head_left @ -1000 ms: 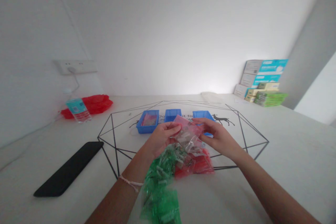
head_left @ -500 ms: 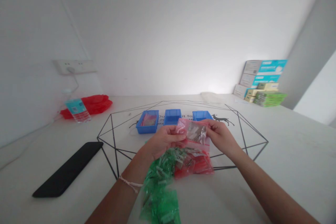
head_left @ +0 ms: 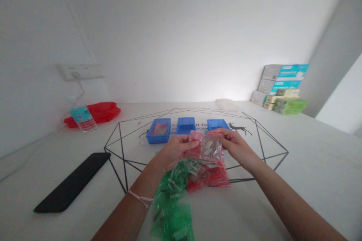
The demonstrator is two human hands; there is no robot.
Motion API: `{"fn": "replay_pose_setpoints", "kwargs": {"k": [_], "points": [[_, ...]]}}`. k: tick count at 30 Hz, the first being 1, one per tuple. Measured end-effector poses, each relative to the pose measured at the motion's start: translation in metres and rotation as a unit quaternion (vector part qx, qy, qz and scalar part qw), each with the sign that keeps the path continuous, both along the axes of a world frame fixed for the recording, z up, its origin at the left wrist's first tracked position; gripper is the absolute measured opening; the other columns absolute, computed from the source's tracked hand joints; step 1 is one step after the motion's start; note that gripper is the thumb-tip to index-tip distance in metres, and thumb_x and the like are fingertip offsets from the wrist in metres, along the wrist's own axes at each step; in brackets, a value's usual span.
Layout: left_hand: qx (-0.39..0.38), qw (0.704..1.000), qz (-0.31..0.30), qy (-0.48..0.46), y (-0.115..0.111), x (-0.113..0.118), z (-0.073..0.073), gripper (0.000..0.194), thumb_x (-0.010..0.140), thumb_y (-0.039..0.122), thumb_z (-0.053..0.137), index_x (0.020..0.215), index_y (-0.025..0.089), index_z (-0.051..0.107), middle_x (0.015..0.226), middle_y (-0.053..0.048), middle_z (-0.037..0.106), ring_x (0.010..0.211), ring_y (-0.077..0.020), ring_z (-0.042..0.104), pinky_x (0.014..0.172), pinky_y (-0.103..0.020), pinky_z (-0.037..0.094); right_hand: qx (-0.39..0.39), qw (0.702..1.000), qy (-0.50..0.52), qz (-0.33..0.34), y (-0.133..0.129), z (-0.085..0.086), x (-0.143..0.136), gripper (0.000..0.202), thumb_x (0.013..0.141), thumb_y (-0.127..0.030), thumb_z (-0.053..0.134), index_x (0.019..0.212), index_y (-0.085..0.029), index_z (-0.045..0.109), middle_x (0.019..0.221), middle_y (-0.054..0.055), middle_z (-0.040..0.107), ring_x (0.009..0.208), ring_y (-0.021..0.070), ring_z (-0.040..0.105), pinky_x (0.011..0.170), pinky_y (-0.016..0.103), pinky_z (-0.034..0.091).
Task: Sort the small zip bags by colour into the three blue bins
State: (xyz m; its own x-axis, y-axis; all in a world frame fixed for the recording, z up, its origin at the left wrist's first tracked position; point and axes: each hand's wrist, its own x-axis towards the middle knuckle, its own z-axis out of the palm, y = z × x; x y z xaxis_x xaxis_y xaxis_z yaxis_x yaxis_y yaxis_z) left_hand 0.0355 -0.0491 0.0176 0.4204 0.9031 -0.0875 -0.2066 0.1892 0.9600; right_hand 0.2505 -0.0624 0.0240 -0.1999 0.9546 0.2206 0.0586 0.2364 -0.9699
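Currently, the pink bag (head_left: 211,145) is finger-pinched at its sides by left hand (head_left: 177,148) and right hand (head_left: 234,144), over red bags (head_left: 216,177), where it might be dropped if slick plastic is gripped loosely.

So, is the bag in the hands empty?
Not empty: the bag has small pale pieces showing through its see-through side.
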Motion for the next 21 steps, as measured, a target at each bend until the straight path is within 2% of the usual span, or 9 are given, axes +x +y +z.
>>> {"fn": "replay_pose_setpoints", "kwargs": {"k": [5,7,10,14,16,18,21], "points": [[-0.001,0.998,0.057,-0.026,0.003,-0.003,0.002,0.022,0.065,0.023,0.087,0.072,0.011,0.07,0.074,-0.005,0.07,0.065,-0.0136,0.067,0.066,-0.029,0.059,-0.074,0.99,0.115,-0.02,-0.002,0.003,0.001,0.038,0.082,-0.05,0.068,0.103,-0.019,0.073,0.086,0.006,0.074,0.071,0.0171,0.066,0.065,0.03,0.054],[-0.007,0.997,0.06,-0.038,0.002,-0.003,0.004,0.019,0.066,0.02,0.086,0.072,0.012,0.07,0.074,-0.005,0.071,0.064,-0.0133,0.067,0.066,-0.028,0.059,-0.086,0.992,0.091,0.012,-0.003,0.005,0.001,0.04,0.078,-0.052,0.074,0.098,-0.017,0.074,0.081,0.006,0.073,0.067,0.0162,0.065,0.061,0.028,0.054],[-0.027,0.998,0.041,-0.032,0.001,-0.003,0.006,0.017,0.068,0.017,0.083,0.079,0.011,0.072,0.076,-0.006,0.072,0.064,-0.0138,0.068,0.066,-0.028,0.059,-0.113,0.991,0.032,0.063,-0.006,0.003,0.0,0.035,0.07,-0.044,0.083,0.086,-0.014,0.073,0.074,0.004,0.07,0.058,0.0119,0.061,0.052,0.023,0.051],[-0.057,0.998,0.021,0.018,-0.001,-0.004,0.006,0.019,0.071,0.023,0.082,0.081,0.01,0.073,0.07,-0.006,0.07,0.055,-0.0109,0.063,0.055,-0.023,0.054,-0.195,0.977,0.052,0.071,-0.005,-0.005,-0.001,0.034,0.071,-0.043,0.083,0.076,-0.014,0.067,0.056,-0.001,0.061,0.042,0.0066,0.052,0.039,0.017,0.042],[-0.05,0.998,0.028,0.039,0.0,-0.006,0.004,0.023,0.07,0.026,0.083,0.085,0.011,0.074,0.069,-0.004,0.069,0.051,-0.0092,0.059,0.048,-0.021,0.048,-0.201,0.976,0.051,0.064,-0.004,-0.007,-0.001,0.033,0.071,-0.044,0.082,0.076,-0.015,0.066,0.052,-0.003,0.059,0.039,0.0067,0.05,0.036,0.017,0.038],[-0.021,0.998,0.045,0.041,0.002,-0.008,0.002,0.027,0.063,0.026,0.086,0.086,0.015,0.075,0.073,-0.003,0.07,0.054,-0.0104,0.06,0.051,-0.022,0.049,-0.154,0.985,0.041,0.061,-0.001,-0.008,0.0,0.031,0.07,-0.041,0.083,0.079,-0.016,0.068,0.057,-0.001,0.063,0.045,0.009,0.056,0.042,0.019,0.044],[0.085,0.992,0.082,0.037,0.008,-0.012,0.0,0.024,0.049,0.018,0.09,0.065,0.016,0.072,0.095,-0.007,0.075,0.08,-0.0185,0.069,0.074,-0.031,0.055,0.033,0.998,-0.005,0.047,0.002,-0.007,0.001,0.02,0.066,-0.032,0.084,0.075,-0.019,0.072,0.089,0.006,0.073,0.079,0.0176,0.07,0.073,0.031,0.056]]}}
